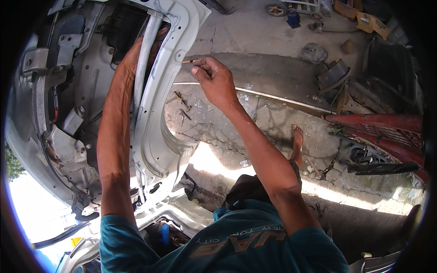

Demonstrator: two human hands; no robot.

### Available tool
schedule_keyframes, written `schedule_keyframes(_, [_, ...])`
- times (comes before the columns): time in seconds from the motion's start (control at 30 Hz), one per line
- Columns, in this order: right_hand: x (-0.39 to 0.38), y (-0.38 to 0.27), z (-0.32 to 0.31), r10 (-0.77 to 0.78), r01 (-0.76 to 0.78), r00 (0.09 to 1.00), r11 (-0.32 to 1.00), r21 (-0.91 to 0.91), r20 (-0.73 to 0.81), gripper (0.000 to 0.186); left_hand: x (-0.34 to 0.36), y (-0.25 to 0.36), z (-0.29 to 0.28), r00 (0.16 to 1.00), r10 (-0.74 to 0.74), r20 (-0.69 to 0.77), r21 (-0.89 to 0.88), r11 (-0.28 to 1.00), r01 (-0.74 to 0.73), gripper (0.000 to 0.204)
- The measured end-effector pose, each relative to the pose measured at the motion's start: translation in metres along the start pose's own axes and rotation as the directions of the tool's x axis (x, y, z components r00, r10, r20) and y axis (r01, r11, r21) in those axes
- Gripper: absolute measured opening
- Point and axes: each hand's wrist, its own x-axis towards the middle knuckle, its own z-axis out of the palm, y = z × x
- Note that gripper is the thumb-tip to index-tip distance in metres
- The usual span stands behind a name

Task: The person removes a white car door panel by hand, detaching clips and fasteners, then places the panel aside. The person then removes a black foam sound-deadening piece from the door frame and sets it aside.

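Observation:
A stripped white vehicle door stands at the left, its inner frame bare metal. My left hand reaches into an opening behind a grey upright bar. Most of its fingers are hidden by the bar and frame, so I cannot tell what they touch. At the door's outer edge, my right hand is closed, thumb and fingers pinching a thin rod-like piece. That piece points toward the door edge near a small hole; its exact kind is too small to make out.
Several small tools lie on the cracked concrete below the door. At right are a red metal frame, a round metal drum and black scrap parts. Cardboard boxes and a small wheel sit at the far side.

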Motion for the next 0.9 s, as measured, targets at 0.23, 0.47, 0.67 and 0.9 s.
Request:
schedule_keyframes(0.23, [0.023, -0.016, 0.01, -0.051, 0.051, 0.999, 0.979, 0.196, -0.007, 0.019, -0.005, -0.004, 0.002, 0.997, -0.027, -0.072, 0.008, 1.0, 0.027, 0.046])
schedule_keyframes(0.47, [0.044, -0.037, 0.016, -0.198, 0.203, 0.978, 0.976, 0.084, -0.064, 0.021, 0.001, -0.004, 0.006, 0.991, -0.035, -0.128, 0.107, 0.993, 0.049, 0.044])
schedule_keyframes(0.67, [0.057, -0.028, 0.026, -0.397, 0.39, 0.908, 0.918, -0.074, -0.137, 0.015, 0.0, 0.002, 0.01, 0.998, -0.041, -0.036, 0.159, 0.986, 0.047, 0.039])
schedule_keyframes(0.9, [0.057, -0.031, 0.037, -0.334, 0.344, 0.919, 0.939, 0.012, -0.211, 0.01, 0.0, 0.004, 0.007, 0.998, -0.061, -0.014, 0.297, 0.953, 0.062, 0.038])
